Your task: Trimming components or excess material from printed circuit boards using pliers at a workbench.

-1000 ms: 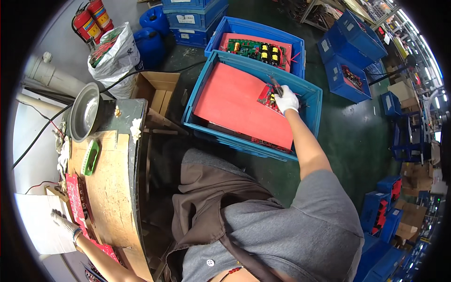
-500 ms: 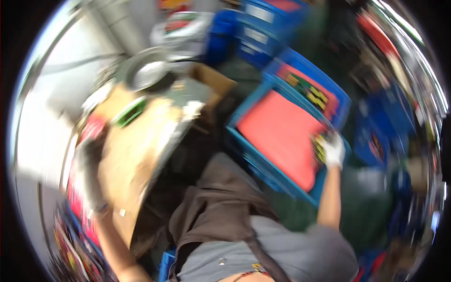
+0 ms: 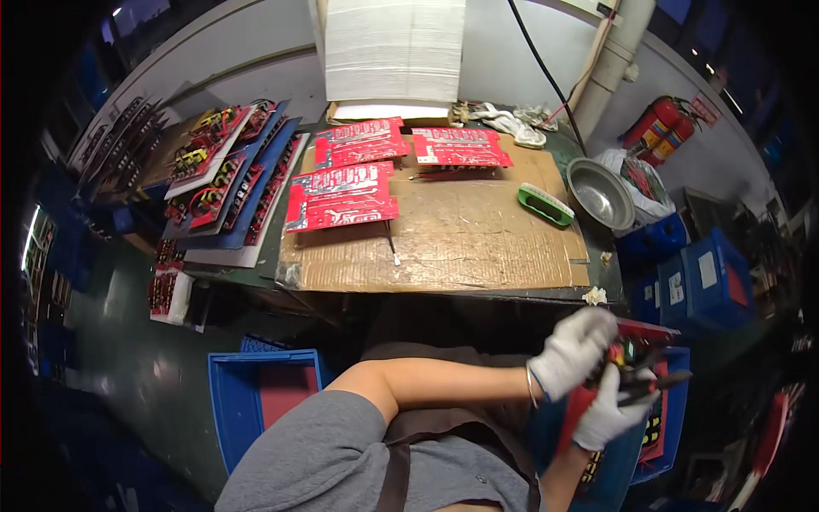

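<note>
At the right, below the table's corner, my gloved left hand (image 3: 573, 354) reaches across my body and is closed at the side of a red circuit board (image 3: 647, 329) with small parts on it. Just below it my gloved right hand (image 3: 609, 416) is closed round a black and red hand tool (image 3: 670, 381) that looks like pliers. Its working end is hidden among the board's parts and my fingers. Both hands are over a blue crate (image 3: 678, 401) holding boards with yellow and black parts. Three red circuit boards (image 3: 345, 198) lie on the cardboard sheet (image 3: 461, 247).
A green-edged brush (image 3: 546, 205) and a metal bowl (image 3: 601, 194) are at the table's right end. White sheets (image 3: 394, 51) are stacked at the back. Layered boards with parts (image 3: 222, 183) stand left, above another blue crate (image 3: 223, 401). Fire extinguishers (image 3: 661, 128) are back right.
My view has turned to face the table. My left hand has left the red boards on the table and crossed to the right, beside my right hand. A pliers-like tool now shows in my right hand.
</note>
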Available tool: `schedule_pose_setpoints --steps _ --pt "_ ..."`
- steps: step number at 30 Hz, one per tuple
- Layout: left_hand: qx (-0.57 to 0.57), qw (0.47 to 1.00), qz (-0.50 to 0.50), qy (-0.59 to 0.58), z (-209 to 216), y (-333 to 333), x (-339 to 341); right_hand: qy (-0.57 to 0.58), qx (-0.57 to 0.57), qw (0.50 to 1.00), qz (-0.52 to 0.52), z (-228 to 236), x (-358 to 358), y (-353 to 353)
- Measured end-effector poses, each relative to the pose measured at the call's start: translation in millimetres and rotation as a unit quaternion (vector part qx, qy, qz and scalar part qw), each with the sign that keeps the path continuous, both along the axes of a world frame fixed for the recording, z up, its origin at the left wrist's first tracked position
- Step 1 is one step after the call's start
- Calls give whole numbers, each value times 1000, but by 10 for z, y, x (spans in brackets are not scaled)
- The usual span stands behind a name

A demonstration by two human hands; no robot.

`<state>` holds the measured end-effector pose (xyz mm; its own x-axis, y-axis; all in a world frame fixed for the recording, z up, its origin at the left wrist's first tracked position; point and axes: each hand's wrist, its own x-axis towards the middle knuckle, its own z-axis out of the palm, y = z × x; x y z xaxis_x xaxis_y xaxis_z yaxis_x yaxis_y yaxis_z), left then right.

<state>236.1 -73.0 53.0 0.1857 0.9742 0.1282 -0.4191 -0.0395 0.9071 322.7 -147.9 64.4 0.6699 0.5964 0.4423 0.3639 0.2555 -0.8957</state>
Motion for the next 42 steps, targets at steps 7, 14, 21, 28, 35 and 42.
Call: schedule_pose_setpoints --steps 7,14,21,28,35,42 --pt "163 984 71 32 606 925 -1212 -63 -26 933 353 387 -572 50" --pt "330 916 44 223 718 1356 -1856 -383 -8 901 205 943 -187 608" --pt "324 907 -9 269 861 1258 -1664 -571 -30 812 118 1109 -97 995" --pt "336 903 -2 268 906 1191 -1642 -598 -59 791 116 1085 -157 1064" --pt "332 905 -13 265 923 1187 -1608 -619 -63 778 89 1094 -186 1056" --pt "381 894 1 235 866 1187 -1595 -417 -37 859 294 877 -111 1171"
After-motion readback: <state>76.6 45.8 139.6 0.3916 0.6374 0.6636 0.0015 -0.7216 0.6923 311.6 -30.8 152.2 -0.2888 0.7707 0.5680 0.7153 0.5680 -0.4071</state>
